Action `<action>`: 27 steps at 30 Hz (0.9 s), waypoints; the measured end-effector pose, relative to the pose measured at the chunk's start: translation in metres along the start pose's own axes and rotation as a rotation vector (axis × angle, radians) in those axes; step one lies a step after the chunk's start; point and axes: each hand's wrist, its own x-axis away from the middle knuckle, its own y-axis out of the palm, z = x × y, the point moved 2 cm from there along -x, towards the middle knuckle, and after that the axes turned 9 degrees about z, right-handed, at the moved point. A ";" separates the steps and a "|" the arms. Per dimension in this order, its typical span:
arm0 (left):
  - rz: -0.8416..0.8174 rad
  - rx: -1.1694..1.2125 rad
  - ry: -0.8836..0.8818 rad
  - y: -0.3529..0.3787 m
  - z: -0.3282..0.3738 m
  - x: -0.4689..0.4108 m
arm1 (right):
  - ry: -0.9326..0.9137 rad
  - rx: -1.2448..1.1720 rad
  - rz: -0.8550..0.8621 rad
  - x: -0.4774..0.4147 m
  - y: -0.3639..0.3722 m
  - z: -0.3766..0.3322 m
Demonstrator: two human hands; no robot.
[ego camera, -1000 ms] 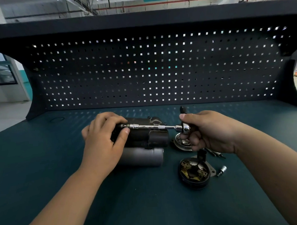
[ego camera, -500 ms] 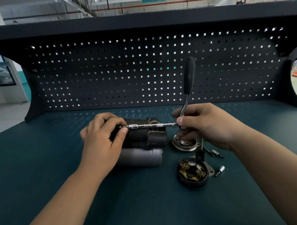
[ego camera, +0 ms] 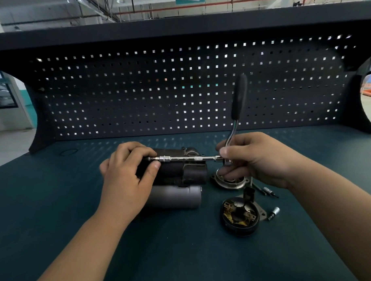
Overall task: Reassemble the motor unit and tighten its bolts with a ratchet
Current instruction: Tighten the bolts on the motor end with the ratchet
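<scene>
Swung up from level, the ratchet (ego camera: 238, 96) stood upright above my right hand (ego camera: 259, 161), which gripped its head. My left hand (ego camera: 127, 178) clasped the motor unit (ego camera: 188, 174) lying between both hands, steadying the extension (ego camera: 187, 159). Brush plate (ego camera: 238, 216) and end cover (ego camera: 230, 182) lay unfitted below my right hand; I judged much remained.

Workshop, dark pegboard (ego camera: 136, 95) backing a teal workbench (ego camera: 56, 208), exposed ceiling pipes (ego camera: 238, 3) overhead

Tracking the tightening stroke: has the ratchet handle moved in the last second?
Yes. The ratchet handle has swung upward: a second ago only its tip showed above the right hand, now it stands tall against the pegboard.
</scene>
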 end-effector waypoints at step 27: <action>0.023 -0.007 0.012 0.002 -0.001 0.002 | -0.952 1.041 0.324 0.016 0.008 0.005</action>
